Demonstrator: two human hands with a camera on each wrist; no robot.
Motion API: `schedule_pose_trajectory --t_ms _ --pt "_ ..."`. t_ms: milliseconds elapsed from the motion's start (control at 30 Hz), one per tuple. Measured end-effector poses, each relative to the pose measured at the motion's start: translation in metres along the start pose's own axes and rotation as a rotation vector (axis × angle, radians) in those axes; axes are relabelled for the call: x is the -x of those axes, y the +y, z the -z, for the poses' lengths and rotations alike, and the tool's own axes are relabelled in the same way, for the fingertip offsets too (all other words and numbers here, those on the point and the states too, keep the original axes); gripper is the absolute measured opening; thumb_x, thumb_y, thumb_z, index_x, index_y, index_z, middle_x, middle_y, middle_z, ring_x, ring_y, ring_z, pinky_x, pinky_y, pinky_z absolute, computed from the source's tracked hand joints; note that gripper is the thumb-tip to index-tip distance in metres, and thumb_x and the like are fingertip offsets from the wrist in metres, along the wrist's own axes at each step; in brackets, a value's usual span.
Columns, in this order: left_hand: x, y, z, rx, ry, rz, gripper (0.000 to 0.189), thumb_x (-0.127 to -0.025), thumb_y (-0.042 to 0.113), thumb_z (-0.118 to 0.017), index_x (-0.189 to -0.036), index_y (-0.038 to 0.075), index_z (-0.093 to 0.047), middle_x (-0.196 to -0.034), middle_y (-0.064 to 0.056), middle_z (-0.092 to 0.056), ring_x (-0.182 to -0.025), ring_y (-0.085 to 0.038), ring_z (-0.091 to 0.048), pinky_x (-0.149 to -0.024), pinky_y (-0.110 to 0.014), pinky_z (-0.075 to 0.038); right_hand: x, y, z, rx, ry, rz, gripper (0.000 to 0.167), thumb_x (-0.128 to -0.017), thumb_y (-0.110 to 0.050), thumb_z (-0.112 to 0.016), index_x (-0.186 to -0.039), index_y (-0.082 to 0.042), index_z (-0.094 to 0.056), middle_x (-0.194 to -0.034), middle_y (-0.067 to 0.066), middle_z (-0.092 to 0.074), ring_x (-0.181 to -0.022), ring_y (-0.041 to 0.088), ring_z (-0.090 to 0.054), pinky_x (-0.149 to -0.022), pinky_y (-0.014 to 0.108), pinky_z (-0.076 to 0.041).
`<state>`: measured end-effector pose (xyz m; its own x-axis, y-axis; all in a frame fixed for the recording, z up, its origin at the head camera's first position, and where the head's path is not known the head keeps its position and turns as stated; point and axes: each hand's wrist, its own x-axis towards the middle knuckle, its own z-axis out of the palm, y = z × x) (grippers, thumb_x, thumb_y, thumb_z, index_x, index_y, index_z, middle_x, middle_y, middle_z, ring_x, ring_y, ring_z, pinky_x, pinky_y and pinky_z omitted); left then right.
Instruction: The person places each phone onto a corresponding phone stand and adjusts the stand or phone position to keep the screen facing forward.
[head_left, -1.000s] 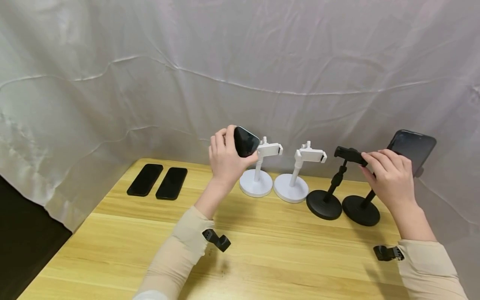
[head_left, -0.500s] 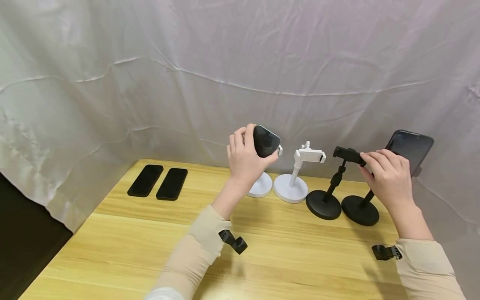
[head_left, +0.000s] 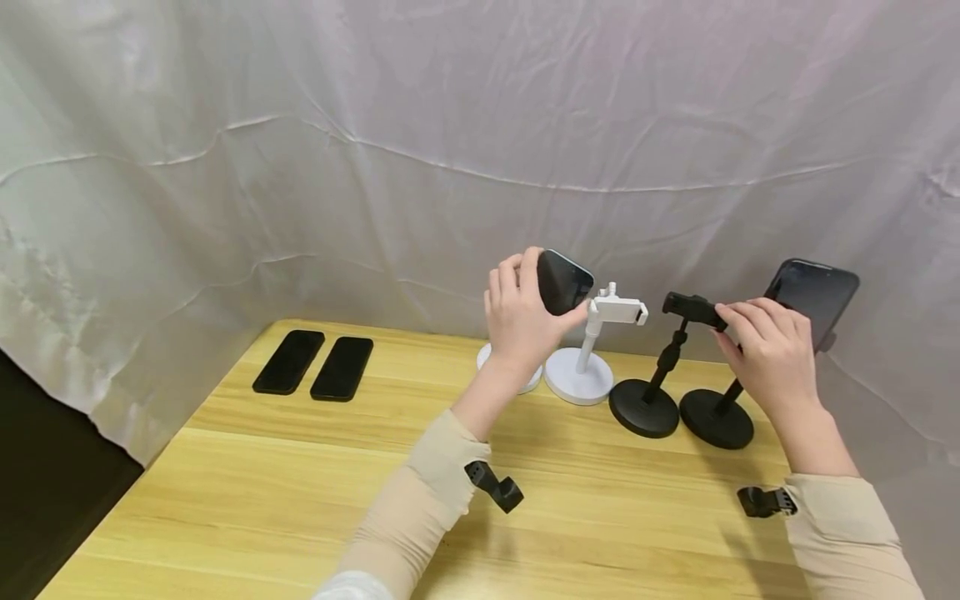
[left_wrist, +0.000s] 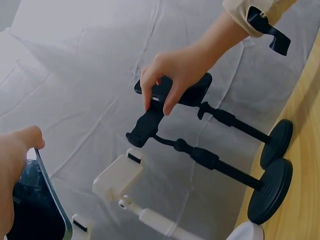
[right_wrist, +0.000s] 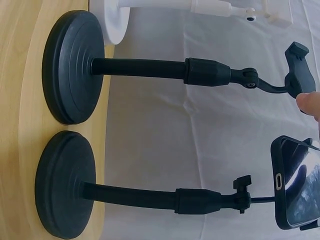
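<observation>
My left hand (head_left: 519, 323) grips a dark smartphone (head_left: 564, 282) in the air, thumb along its lower edge. The phone is tilted and overlaps the area beside the white phone stands in the head view. With fingertips and thumb, my right hand (head_left: 772, 346) pinches the right end of the black clamp (head_left: 692, 309) on a black phone stand (head_left: 645, 408). In the left wrist view that clamp (left_wrist: 146, 125) holds no phone. Behind my right hand, a second black stand (right_wrist: 65, 185) carries another smartphone (right_wrist: 300, 182).
Two dark phones (head_left: 289, 362) lie flat at the table's back left. One white stand (head_left: 579, 377) shows its clamp; my left hand mostly hides the other white stand (head_left: 483, 357). A grey curtain (head_left: 450, 125) hangs behind the wooden table (head_left: 300, 500).
My left hand has moved right with the phone, passing in front of the leftmost white stand. My right hand keeps pinching the black clamp, with little movement.
</observation>
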<state>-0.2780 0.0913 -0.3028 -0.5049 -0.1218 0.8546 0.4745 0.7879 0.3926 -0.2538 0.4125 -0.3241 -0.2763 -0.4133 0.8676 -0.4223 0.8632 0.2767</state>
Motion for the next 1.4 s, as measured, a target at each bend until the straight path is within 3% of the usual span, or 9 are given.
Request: schedule_pose_trajectory --t_ms 567,1400 --pt "0.011 0.019 -0.015 0.02 -0.066 0.008 0.077 -0.065 0.061 -0.077 -0.123 0.017 -0.051 -0.114 -0.003 -0.056 -0.1 -0.018 -0.053 -0.074 -0.032 -0.047 0.002 -0.003 -0.001 0.011 -0.012 -0.037 0.04 -0.071 0.002 -0.077 -0.11 0.001 -0.07 -0.101 0.021 -0.069 -0.102 0.044 -0.057 -0.081 0.058 -0.038" --pt "0.016 0.042 -0.036 0.069 -0.127 0.009 0.081 -0.065 0.062 -0.078 -0.126 0.017 -0.05 -0.115 -0.002 -0.056 -0.099 -0.016 -0.053 -0.08 -0.027 -0.047 -0.001 -0.009 0.004 -0.03 -0.066 -0.097 0.034 -0.078 0.003 -0.071 -0.111 0.003 -0.068 -0.104 0.024 -0.064 -0.105 0.046 -0.052 -0.08 0.059 -0.035"
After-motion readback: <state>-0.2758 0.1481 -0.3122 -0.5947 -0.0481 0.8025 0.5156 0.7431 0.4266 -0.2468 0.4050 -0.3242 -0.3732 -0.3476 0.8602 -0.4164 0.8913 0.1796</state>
